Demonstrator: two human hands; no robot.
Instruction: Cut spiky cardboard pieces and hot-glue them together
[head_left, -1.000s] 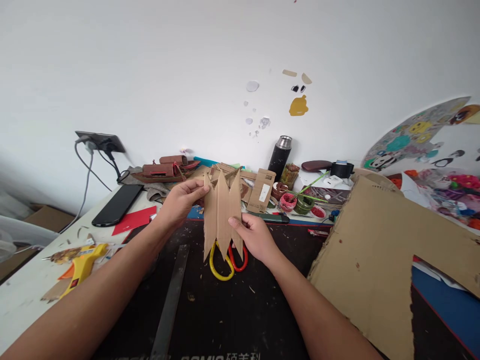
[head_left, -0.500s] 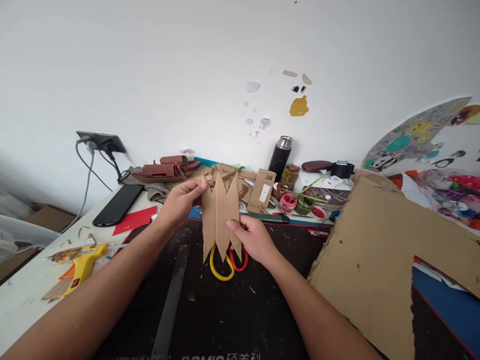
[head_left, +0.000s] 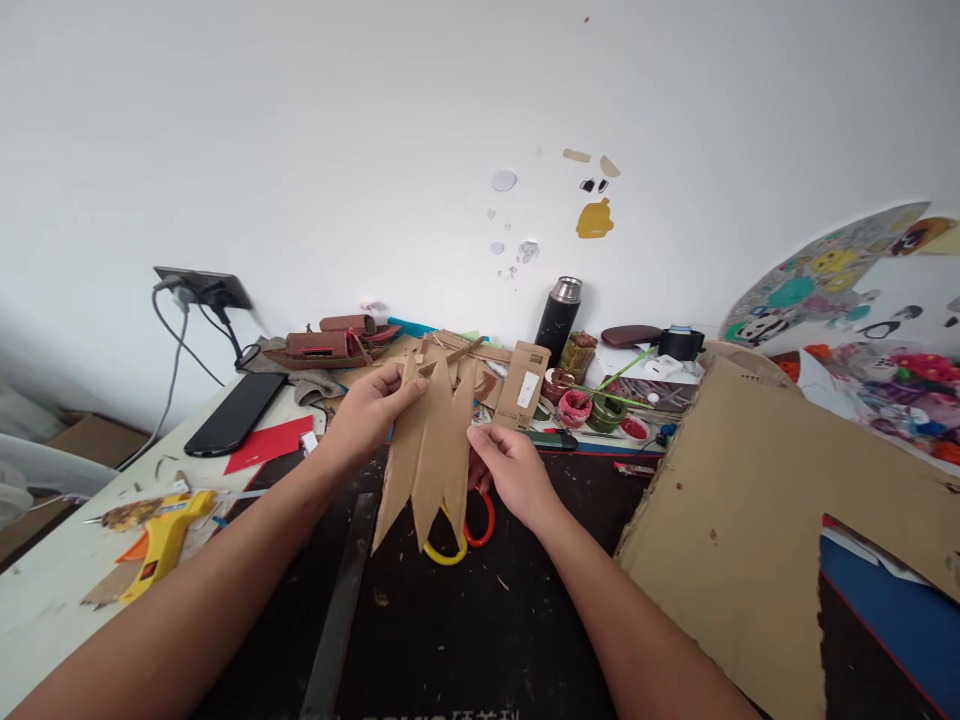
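A cardboard piece [head_left: 429, 450] with zigzag points at its top and bottom is held up over the dark mat, tilted with its lower end to the left. My left hand [head_left: 375, 405] pinches its upper left edge between thumb and fingers. At the right edge, my right hand [head_left: 510, 475] grips it, thumb in front and fingers partly hidden behind. Scissors [head_left: 480, 525] with one yellow and one red handle loop lie behind the cardboard, their blades hidden. Left of them, a dark metal ruler [head_left: 339, 620] rests on the mat.
A yellow glue gun [head_left: 165, 540] lies on the table at left, near a black phone-like slab [head_left: 236, 412] and red paper [head_left: 262, 443]. Paint pots [head_left: 575, 408], a black thermos [head_left: 560, 312] and a model boat [head_left: 330, 345] line the back. A large cardboard sheet [head_left: 742, 510] stands at right.
The cardboard piece has tilted, its lower end swinging left and its points fanning slightly. My right hand has shifted a little along its right edge; the scissors show slightly differently behind it.
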